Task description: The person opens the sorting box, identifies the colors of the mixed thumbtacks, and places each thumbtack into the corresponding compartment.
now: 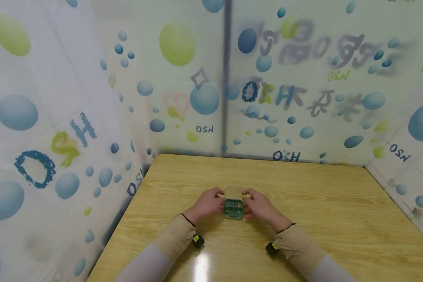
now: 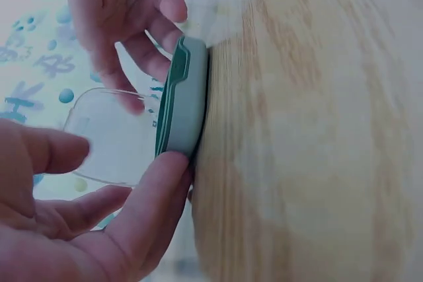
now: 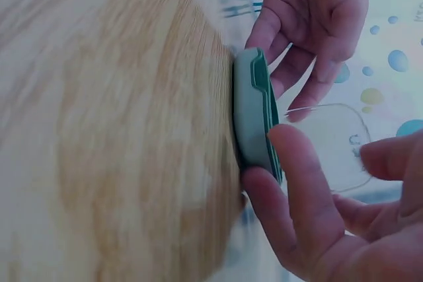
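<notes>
A small green pill box lies on the table with its clear lid raised at the back. Dividers split the inside into several compartments. Small bits lie in some of them, a reddish one at the upper right. My left hand holds the box's left side, fingers against the wall and thumb by the lid edge. From the right side my right hand grips it in the same way, fingertips on the green side and thumb near the lid. Whether the thumbs touch the lid is unclear.
The box stands on a wood-grain table. Curtains printed with bubbles and lettering close off the back and sides. Each wrist carries a strapped black device, one on the left and one on the right.
</notes>
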A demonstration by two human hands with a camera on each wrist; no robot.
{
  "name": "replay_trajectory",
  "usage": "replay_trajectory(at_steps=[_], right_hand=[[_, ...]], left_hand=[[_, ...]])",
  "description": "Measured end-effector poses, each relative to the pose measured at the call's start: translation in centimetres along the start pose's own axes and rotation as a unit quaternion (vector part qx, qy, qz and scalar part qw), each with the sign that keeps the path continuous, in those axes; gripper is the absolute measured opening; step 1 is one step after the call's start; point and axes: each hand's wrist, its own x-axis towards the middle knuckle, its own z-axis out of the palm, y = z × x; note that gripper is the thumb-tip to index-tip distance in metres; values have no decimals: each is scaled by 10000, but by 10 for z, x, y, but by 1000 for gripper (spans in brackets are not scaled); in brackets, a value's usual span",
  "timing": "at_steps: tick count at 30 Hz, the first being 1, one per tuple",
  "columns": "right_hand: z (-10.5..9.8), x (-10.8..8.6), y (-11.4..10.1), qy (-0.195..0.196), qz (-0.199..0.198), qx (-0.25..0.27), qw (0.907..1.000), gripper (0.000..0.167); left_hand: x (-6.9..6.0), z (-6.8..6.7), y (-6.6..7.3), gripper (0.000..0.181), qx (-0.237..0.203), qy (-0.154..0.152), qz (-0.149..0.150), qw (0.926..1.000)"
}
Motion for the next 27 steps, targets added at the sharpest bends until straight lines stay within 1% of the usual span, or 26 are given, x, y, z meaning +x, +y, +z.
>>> replay_trajectory(at_steps=[3,5,8,11,16,18,22,25,27], right_hand=[[0,2,2,-44,84,484,9988,42],[0,3,4,-39,112,664,9977,44],[0,5,4,-3,113,756,9971,43],[1,6,4,30,92,730,9973,39],[2,7,4,98,186,685,9974,34],[2,8,6,84,190,607,9979,35],[1,9,10,81,106,284,9995,43],[-1,10,15,61,-80,-17,9999,48],[-2,11,17,5,-200,-116,9997,49]], left_hand=[[0,0,0,41,-574,23,-88,9983],[0,0,1,45,-786,83,-162,9967],[0,0,3,46,-904,106,-171,9957],[1,1,3,44,-892,111,-206,9957],[4,1,1,43,-939,139,-389,9947],[4,1,0,45,-834,128,-386,9957],[1,-1,-2,47,-127,111,-102,9998],[0,-1,-3,47,421,148,157,9989],[0,0,-3,46,585,174,239,9978]])
